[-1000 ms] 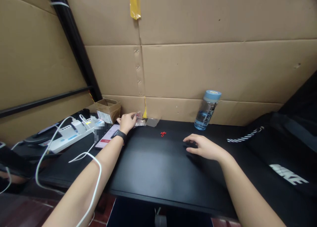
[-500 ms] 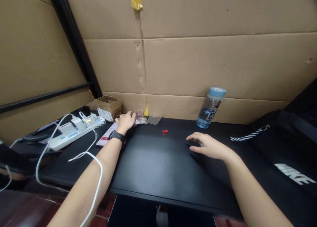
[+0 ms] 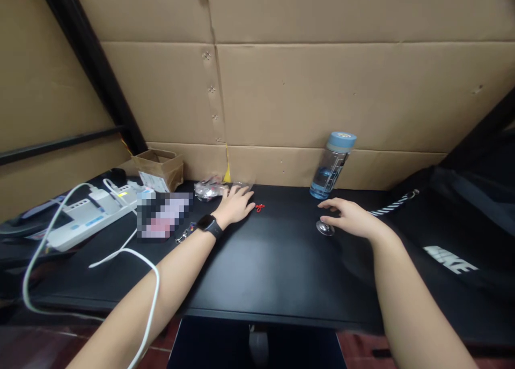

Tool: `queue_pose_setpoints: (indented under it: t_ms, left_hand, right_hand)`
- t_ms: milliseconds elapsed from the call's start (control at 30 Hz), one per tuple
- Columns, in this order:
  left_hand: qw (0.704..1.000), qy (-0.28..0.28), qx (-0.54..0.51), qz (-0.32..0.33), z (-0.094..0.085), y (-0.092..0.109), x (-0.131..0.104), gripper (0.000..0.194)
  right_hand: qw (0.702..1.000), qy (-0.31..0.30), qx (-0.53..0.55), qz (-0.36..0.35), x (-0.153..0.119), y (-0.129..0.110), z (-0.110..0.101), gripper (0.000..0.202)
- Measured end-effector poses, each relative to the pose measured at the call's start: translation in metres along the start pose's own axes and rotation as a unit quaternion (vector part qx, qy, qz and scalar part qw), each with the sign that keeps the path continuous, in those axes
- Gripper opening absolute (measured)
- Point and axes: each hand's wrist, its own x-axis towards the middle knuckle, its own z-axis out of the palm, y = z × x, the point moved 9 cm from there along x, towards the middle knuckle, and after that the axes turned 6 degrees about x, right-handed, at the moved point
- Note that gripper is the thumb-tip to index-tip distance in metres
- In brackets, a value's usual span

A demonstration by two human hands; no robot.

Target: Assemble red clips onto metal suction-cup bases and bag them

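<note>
My left hand, with a black watch on its wrist, is open with fingers spread. Its fingertips lie over a thin clear plastic piece by the cardboard wall. Just right of the fingers is a small red knotted cord. To their left lies a crumpled clear plastic packet. My right hand is open, with thumb and forefinger apart. Under its thumb lies a small clear round object, like a suction cup; whether they touch I cannot tell.
A blue-lidded water bottle leans against the cardboard wall. A black bag fills the right side of the black table. Left are a white power strip, a white cable, an open carton, a blurred-out phone and a keychain.
My left hand has moved right from beside the phone and packet, its fingers spreading over the plastic piece. My right hand has shifted slightly, uncovering the clear round object. The view has turned right.
</note>
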Motion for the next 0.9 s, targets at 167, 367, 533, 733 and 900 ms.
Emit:
queue_pose_setpoints:
  t_ms: [167,367,533,733,900]
  left_hand:
    - [1.0,0.0,-0.01,0.0,-0.002,-0.006,-0.002,0.052]
    - [0.999,0.023,-0.012,0.046,-0.016,0.009,-0.007,0.037]
    - [0.993,0.051,0.016,0.104,-0.019,0.034,-0.012,0.035]
    - [0.986,0.048,0.051,0.149,-0.016,0.045,-0.012,0.036]
    - [0.987,0.059,0.017,0.149,-0.023,0.045,-0.012,0.022]
  right_hand:
    - [1.0,-0.007,0.003,0.002,0.0,-0.002,0.001,0.046]
    - [0.999,-0.045,-0.009,0.017,-0.001,0.002,0.009,0.056]
    - [0.996,-0.085,-0.022,0.035,-0.001,0.008,0.022,0.068]
    - [0.994,-0.105,-0.007,0.041,-0.002,0.005,0.027,0.048]
    - [0.993,-0.113,-0.005,0.035,-0.001,0.006,0.028,0.049]
